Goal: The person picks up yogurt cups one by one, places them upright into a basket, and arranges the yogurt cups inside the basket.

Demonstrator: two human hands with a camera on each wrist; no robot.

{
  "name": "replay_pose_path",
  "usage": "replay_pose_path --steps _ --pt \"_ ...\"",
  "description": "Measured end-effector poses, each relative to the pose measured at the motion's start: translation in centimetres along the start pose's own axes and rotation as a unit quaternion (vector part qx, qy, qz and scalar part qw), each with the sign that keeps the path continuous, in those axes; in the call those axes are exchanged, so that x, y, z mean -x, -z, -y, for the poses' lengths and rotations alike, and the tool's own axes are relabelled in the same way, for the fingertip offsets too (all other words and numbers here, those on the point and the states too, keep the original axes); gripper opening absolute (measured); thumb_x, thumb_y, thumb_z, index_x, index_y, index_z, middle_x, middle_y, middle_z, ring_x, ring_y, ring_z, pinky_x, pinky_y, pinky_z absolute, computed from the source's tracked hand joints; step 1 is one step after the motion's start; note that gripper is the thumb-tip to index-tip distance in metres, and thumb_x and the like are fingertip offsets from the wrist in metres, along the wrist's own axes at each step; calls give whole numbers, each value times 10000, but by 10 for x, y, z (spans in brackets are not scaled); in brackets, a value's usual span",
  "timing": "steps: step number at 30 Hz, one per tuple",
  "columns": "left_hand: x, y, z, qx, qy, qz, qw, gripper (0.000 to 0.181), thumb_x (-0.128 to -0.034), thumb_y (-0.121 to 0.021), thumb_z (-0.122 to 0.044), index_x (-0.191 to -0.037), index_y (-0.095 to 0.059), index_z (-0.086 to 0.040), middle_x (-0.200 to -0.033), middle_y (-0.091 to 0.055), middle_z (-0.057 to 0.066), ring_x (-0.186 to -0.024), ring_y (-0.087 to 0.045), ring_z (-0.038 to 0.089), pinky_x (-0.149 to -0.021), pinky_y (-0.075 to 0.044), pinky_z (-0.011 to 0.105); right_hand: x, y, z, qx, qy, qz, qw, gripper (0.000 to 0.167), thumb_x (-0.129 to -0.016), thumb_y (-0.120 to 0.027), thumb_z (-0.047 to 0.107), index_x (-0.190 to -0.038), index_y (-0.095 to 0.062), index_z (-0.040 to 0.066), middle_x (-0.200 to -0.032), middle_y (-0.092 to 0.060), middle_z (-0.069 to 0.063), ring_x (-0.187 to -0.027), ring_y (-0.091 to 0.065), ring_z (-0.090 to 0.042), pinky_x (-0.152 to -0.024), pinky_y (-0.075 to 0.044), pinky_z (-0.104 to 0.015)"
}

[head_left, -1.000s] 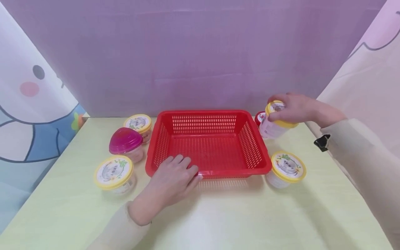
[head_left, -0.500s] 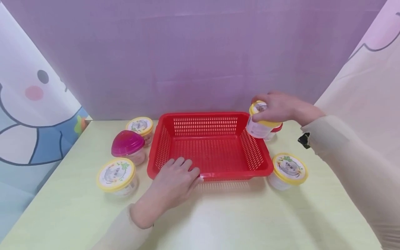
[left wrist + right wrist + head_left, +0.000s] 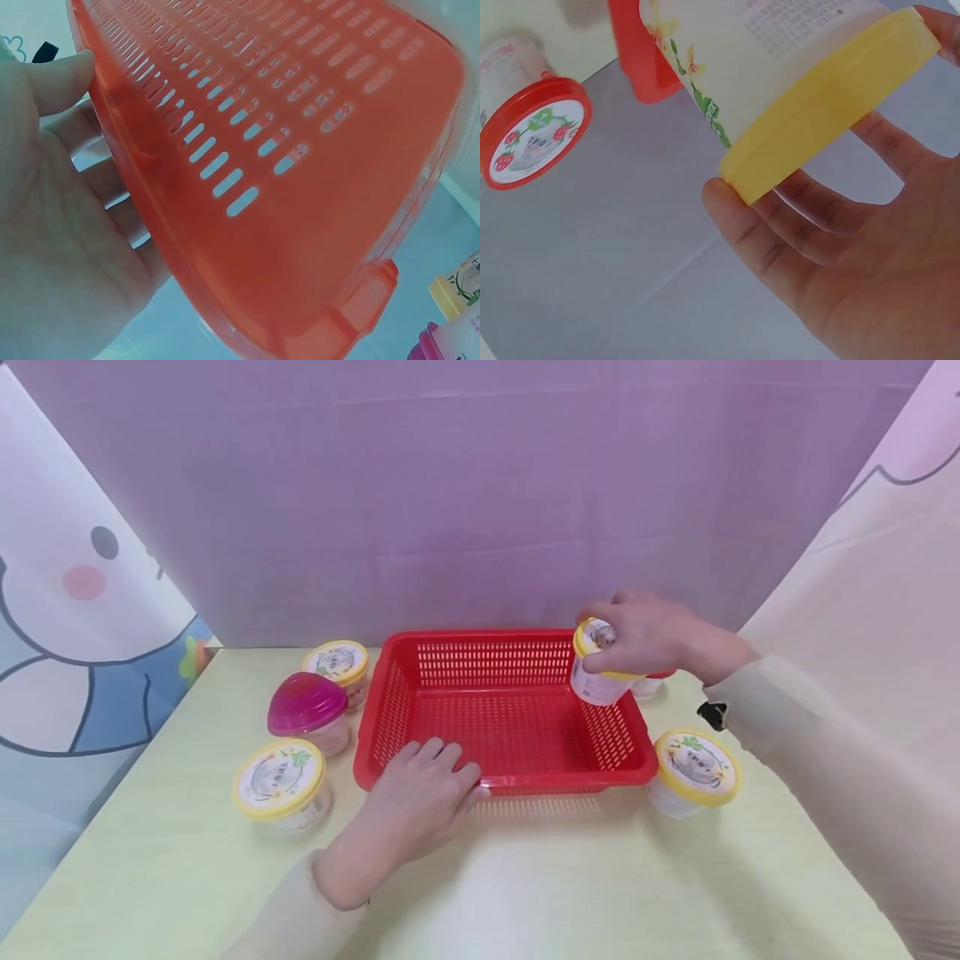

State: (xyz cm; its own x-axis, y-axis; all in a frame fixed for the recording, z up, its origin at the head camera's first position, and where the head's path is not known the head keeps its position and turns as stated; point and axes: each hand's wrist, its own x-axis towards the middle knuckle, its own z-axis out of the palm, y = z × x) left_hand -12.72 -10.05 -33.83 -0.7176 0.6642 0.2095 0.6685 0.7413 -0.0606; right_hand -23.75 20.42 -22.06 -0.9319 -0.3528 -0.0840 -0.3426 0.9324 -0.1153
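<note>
Head view from over the person's shoulder: one red basket (image 3: pixel 555 779), six lidded tubs and two bare hands at a pale table (image 3: pixel 525 893). How do the lids divide?

Four yellow, one magenta, one red. Two of the yellow ones stand left of the basket, a front-left tub (image 3: pixel 279 779) and a back-left tub (image 3: pixel 337 662), with the magenta-domed tub (image 3: pixel 306 710) between them. A third, the front-right tub (image 3: pixel 693 770), sits just beside the basket's near right corner.

And the fourth?

That is the held tub (image 3: pixel 600 685), at the basket's right end. The right hand (image 3: pixel 641 631) grips its yellow lid from above, thumb on the near side, fingers spread around the far edge. Whether the tub touches the basket wall, I cannot tell.

The red lid, then?

On the red-lidded tub (image 3: pixel 536 135), mostly hidden behind the held one from above, but plain in the right wrist view.

How are the arms posed?

Right forearm stretched forward and inward from the lower right, hand arched over the lid. Left forearm slanting up from the bottom edge, the left hand (image 3: pixel 420 789) holding the basket's near rim between bent fingers and thumb.
</note>
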Motion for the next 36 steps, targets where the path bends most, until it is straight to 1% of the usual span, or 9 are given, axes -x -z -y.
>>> replay_pose_path --steps 4,9,12,15,20,24,27,30,36 --pt "1 1 0 5 9 -7 10000 358 -905 -733 -464 -1135 -734 -189 -1017 -689 25 -900 -610 194 -856 -555 394 1 -6 9 42 156 -36 9999 605 -827 -715 468 -1375 -578 252 -1212 -550 -139 -1070 -538 -326 -705 -536 -462" --pt "1 0 1 27 7 14 10000 362 -905 -733 -466 -1139 -735 -189 -1016 -691 25 -894 -610 193 -855 -556 393 4 -19 18 139 337 49 9993 657 -799 -736 460 -1398 -577 241 -1218 -554 -133 -1081 -530 -325 -685 -543 -450" --pt "2 0 1 30 19 44 10000 366 -907 -730 -470 -1142 -737 -190 -1017 -693 28 -896 -609 194 -853 -557 397 5 -29 23 48 408 165 9990 670 -783 -754 442 -1403 -577 261 -1253 -536 -125 -1120 -514 -320 -710 -560 -443" --pt "2 0 0 21 31 29 10000 357 -915 -723 -467 -1137 -736 -188 -1016 -692 34 -899 -607 197 -849 -556 402 5 -38 28 -9 569 239 9981 701 -768 -774 419 -1417 -568 251 -1270 -524 -116 -1149 -495 -307 -745 -570 -444" --pt "1 0 0 26 21 -99 9999 332 -917 -725 -452 -1110 -737 -182 -1007 -696 45 -887 -606 202 -831 -559 405 7 -49 37 -42 790 343 9963 783 -705 -838 415 -1425 -564 270 -1274 -532 -79 -1150 -500 -266 -790 -578 -441" --pt "1 0 -1 42 43 -67 10000 338 -919 -720 -460 -1116 -738 -186 -1019 -702 50 -896 -609 204 -839 -560 410 9 -55 45 -107 839 484 9952 828 -670 -871 447 -1425 -558 313 -1285 -524 -50 -1142 -501 -236 -789 -585 -421" --pt "1 0 -1 12 58 -32 10000 342 -924 -710 -469 -1120 -737 -190 -1021 -701 49 -903 -608 207 -843 -560 414 9 -59 50 -140 824 589 9948 838 -663 -875 485 -1424 -548 352 -1293 -508 -23 -1143 -492 -214 -790 -583 -419" --pt "1 0 -1 -14 50 -51 10000 341 -925 -710 -467 -1118 -737 -187 -1018 -701 52 -900 -603 209 -838 -560 413 9 -63 55 -165 854 629 9942 845 -661 -877 504 -1425 -542 369 -1289 -505 -2 -1143 -492 -196 -806 -581 -424" --pt "1 -1 -2 -104 13 -109 9999 333 -934 -698 -460 -1120 -736 -186 -1008 -694 53 -891 -592 210 -823 -555 401 7 -73 65 -43 1087 755 9912 812 -686 -856 522 -1417 -539 365 -1282 -508 -13 -1143 -494 -201 -820 -578 -407"
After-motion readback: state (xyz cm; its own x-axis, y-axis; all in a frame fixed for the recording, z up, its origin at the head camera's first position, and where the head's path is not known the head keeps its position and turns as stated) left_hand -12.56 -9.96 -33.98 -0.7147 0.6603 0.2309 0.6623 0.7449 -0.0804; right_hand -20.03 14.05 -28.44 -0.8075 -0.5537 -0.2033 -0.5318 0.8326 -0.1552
